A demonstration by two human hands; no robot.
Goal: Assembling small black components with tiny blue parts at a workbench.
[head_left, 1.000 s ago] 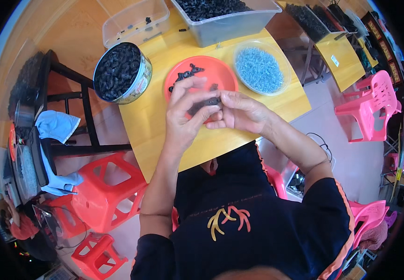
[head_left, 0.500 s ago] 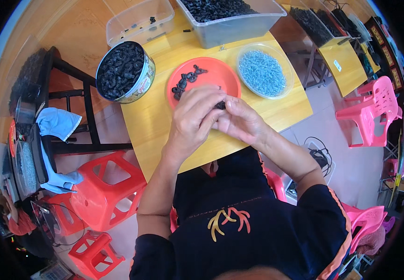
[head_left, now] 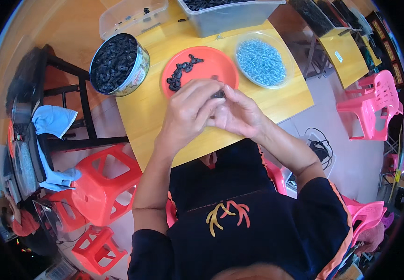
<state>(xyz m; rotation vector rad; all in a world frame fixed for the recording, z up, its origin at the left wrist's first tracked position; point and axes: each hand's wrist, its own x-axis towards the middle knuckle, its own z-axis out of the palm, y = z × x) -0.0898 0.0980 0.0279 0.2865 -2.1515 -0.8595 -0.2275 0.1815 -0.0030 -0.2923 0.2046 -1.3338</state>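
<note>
My left hand (head_left: 187, 111) and my right hand (head_left: 240, 114) meet over the near edge of a red plate (head_left: 211, 59). Pinched between their fingertips is a small black part (head_left: 218, 94), mostly covered by the fingers, so its exact shape cannot be made out. Several loose black parts (head_left: 178, 73) with holes lie on the plate's left side. To the right of the plate stands a round clear tub of small pale-blue clear pieces (head_left: 260, 61). A round bucket (head_left: 139, 77) full of black parts is at the left.
A large clear bin (head_left: 232, 22) of black parts stands at the back of the yellow table (head_left: 150, 144), beside a shallower clear box (head_left: 134, 21) with a few bits inside. Red stools (head_left: 101, 186) are at the left, a pink chair (head_left: 375, 105) at the right. Another person sits far left.
The view has shifted slightly, so the table and its containers sit higher in the picture. Both hands stay together around the small black part, with little finger movement.
</note>
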